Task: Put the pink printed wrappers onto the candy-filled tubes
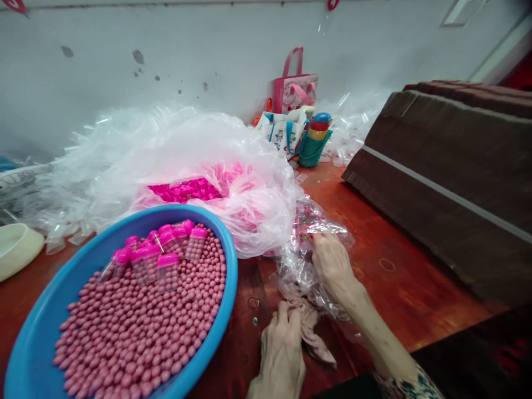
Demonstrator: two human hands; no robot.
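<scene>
My left hand point(281, 349) is low in the middle of the view, fingers bent and closed at the edge of a crumpled beige cloth point(313, 332). Further forward, my right hand point(334, 266) is closed on a crinkled clear plastic bag point(297, 271), which has some pink in it; its fingertips are hidden. To the left stands a blue basin point(231, 277) filled with small pink balls point(141, 327). Several small clear bottles point(167, 274) with bright pink caps lie on top of the balls, some with balls inside.
Behind the basin, a big translucent plastic bag point(266, 221) holds bright pink pieces point(187, 190). Clear plastic containers point(124, 138) pile along the wall. Bags point(286, 130) and a colourful bottle point(318, 133) stand at the back. Dark stacked cardboard point(440, 183) is on the right; a cream bowl point(31, 249) sits left.
</scene>
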